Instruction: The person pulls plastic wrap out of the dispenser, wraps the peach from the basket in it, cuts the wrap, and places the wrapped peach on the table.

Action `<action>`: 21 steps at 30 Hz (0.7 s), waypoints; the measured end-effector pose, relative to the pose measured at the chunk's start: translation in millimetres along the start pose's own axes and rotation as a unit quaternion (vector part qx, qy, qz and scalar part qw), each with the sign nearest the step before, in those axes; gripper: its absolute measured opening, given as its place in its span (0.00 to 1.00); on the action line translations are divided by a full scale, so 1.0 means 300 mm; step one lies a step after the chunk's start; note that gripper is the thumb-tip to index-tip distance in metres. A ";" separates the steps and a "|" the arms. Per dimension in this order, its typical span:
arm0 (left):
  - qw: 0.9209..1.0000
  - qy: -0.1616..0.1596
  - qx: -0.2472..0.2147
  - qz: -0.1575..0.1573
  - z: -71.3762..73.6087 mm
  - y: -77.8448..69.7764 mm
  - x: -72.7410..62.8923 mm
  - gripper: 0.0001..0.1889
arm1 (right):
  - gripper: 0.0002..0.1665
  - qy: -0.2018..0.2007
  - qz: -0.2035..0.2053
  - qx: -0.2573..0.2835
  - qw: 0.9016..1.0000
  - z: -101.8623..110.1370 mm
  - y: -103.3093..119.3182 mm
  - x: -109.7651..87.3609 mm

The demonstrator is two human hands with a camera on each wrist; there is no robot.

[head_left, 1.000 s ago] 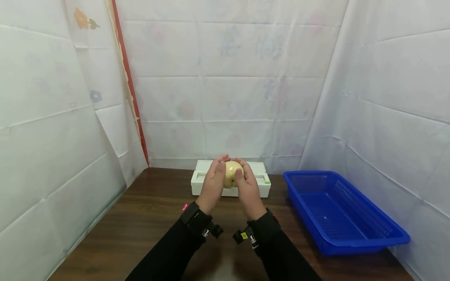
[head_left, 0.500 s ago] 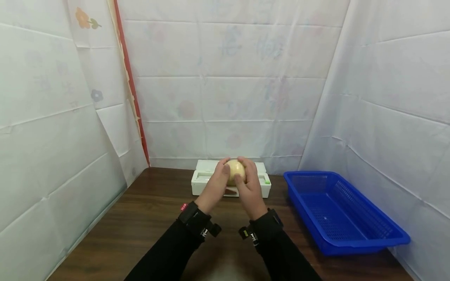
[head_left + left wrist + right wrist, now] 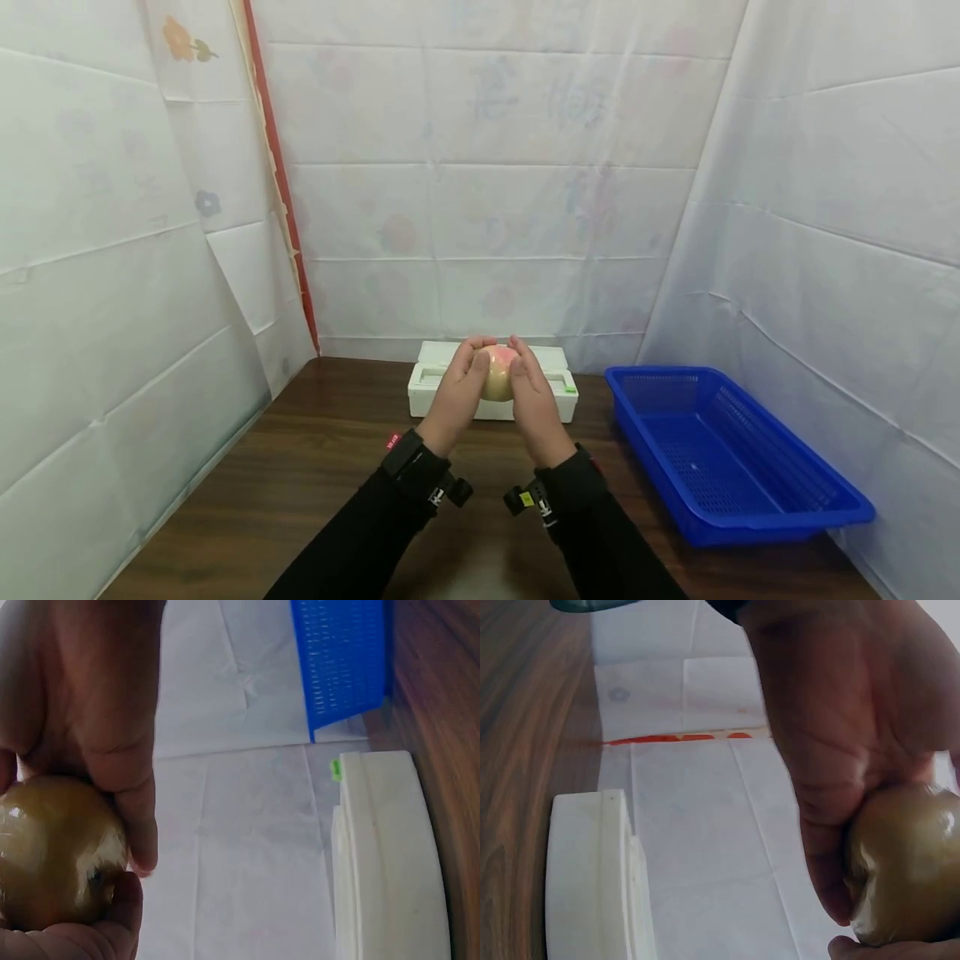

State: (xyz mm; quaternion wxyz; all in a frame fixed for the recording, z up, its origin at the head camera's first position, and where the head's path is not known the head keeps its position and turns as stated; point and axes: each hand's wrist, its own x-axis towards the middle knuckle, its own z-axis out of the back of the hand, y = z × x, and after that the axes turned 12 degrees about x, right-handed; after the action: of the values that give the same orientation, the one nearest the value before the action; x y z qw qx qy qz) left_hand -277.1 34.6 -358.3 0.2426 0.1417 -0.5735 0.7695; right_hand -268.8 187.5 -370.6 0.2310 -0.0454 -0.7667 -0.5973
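Observation:
Both hands hold a round, shiny yellow apple [image 3: 498, 379] with a pink blush, raised in front of the white box. My left hand [image 3: 459, 392] cups its left side, thumb toward me and fingers along the far side. On the right side my right hand [image 3: 534, 400] grips it in much the same way. In the left wrist view, a small dark spot shows on the apple [image 3: 60, 855] near the fingertips. The right wrist view has the apple [image 3: 907, 862] at the lower right, between both hands' fingers.
Behind the hands stands a white box [image 3: 420, 406] with a recessed top and a small green tab, on a dark wooden table [image 3: 315, 467]. A blue perforated basket [image 3: 750, 525] is at the right. White sheeting [image 3: 480, 208] encloses the back and sides.
The apple has been turned in the hands: its plain yellow side faced me earlier, and now the pink blush shows on top. The hands shift slightly around it; box and basket stay put.

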 end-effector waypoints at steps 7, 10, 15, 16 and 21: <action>0.998 -0.033 0.056 -0.018 -0.022 0.013 -0.002 0.23 | 0.35 -0.023 0.020 -0.026 0.999 -0.015 -0.021 0.000; 0.994 -0.053 0.094 -0.025 -0.028 0.016 -0.005 0.24 | 0.35 -0.019 0.037 -0.038 0.998 -0.019 -0.026 -0.002; 0.986 -0.076 0.148 -0.025 -0.040 0.030 -0.013 0.26 | 0.31 -0.023 0.053 -0.050 0.997 -0.021 -0.032 -0.001; 0.985 -0.077 0.153 -0.024 -0.042 0.032 -0.014 0.27 | 0.30 -0.024 0.055 -0.050 0.997 -0.020 -0.033 -0.001; 0.984 -0.072 0.158 -0.034 -0.050 0.033 -0.012 0.26 | 0.28 -0.018 0.063 -0.045 0.997 -0.006 -0.032 -0.006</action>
State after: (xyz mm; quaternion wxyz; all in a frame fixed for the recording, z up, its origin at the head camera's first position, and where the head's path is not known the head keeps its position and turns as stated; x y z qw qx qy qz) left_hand -278.5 46.0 -372.7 0.2011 0.2524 -0.4555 0.8297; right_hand -269.9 183.5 -379.5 0.2518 -0.1147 -0.7385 -0.6149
